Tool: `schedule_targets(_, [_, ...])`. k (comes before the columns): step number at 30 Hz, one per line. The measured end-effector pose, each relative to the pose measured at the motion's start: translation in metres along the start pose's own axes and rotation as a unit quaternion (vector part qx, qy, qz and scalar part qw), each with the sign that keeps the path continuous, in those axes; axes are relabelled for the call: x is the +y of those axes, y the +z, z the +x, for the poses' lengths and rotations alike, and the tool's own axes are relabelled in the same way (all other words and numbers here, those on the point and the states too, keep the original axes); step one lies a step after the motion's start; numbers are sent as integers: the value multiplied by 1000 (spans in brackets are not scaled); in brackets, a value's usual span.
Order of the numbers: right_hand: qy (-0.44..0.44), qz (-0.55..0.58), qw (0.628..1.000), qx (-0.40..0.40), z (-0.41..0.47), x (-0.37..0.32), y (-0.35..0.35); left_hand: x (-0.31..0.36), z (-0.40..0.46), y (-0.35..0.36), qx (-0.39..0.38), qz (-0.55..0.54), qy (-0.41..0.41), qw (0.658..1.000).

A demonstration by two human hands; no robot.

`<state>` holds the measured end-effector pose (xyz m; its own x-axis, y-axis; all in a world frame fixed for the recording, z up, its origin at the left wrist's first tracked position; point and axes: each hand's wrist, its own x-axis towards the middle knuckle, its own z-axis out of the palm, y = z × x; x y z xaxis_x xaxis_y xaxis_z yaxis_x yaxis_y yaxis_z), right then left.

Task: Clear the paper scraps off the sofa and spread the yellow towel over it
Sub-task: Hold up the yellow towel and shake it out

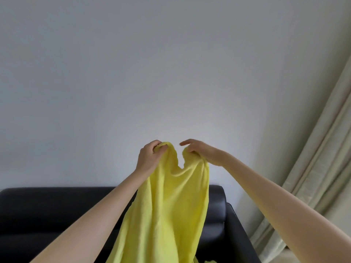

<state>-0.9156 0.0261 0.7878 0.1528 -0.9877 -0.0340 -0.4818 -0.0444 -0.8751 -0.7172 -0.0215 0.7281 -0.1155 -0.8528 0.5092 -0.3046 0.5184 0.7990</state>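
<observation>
Two bare forearms rise from the lower corners of the head view and converge toward the middle, each ending in a hand that holds the upper edge of the yellow towel (167,211). Nearest the camera, the towel's lower part hangs as a broad, softly creased sheet that runs out of the bottom edge of the view, covering part of the sofa (57,209) behind it. Higher up, the cloth narrows to two raised corners with a dip sagging between them. At the left corner, the left hand (149,158) has its fingers (161,148) curled tightly round a bunched fold of towel, thumb side toward the camera. At the right corner, the right hand (201,151) pinches the towel edge beneath its palm with the lower fingers, while its index finger points loosely leftward, free of the cloth. The two hands are close together but apart. Behind the towel, the black leather-like sofa spans the lower left, its rounded backrest and right armrest showing to either side of the cloth. Beyond the sofa stands a plain pale grey wall (152,63), and pale pleated curtains (322,149) hang along the right edge of the view.
</observation>
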Motion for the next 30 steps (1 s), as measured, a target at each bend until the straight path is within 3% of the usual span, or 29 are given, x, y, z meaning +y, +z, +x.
schedule_targets(2, [21, -34, 995, -93, 0, -8, 17, 5, 2, 3, -12, -2, -7, 1000])
schedule_targets(3, [14, -78, 991, -104, 2, -10, 24, 7, 3, 3, -14, -3, -13, 1000])
schedule_targets(5, [-17, -141, 989, -49, 12, -7, 34, 9, 3, 2, -9, -8, -22, 1000])
schedule_targets(9, [-62, -89, 991, 80, 29, -10, 34, 4, -7, -8, -25, -25, -44, 998])
schedule_targets(15, [-99, -38, 964, 243, 42, -42, 14, -36, -36, -5, -259, 12, -150, 954])
schedule_targets(18, [-122, -28, 951, 284, 41, -56, -7, -56, -54, 3, -326, -4, -193, 925])
schedule_targets(23, [-122, -37, 923, 363, 40, -71, -51, -73, -73, 12, -324, -40, -224, 919])
schedule_targets(30, [-86, -16, 875, 475, 30, -68, -104, -102, -83, 16, -302, 125, -263, 908])
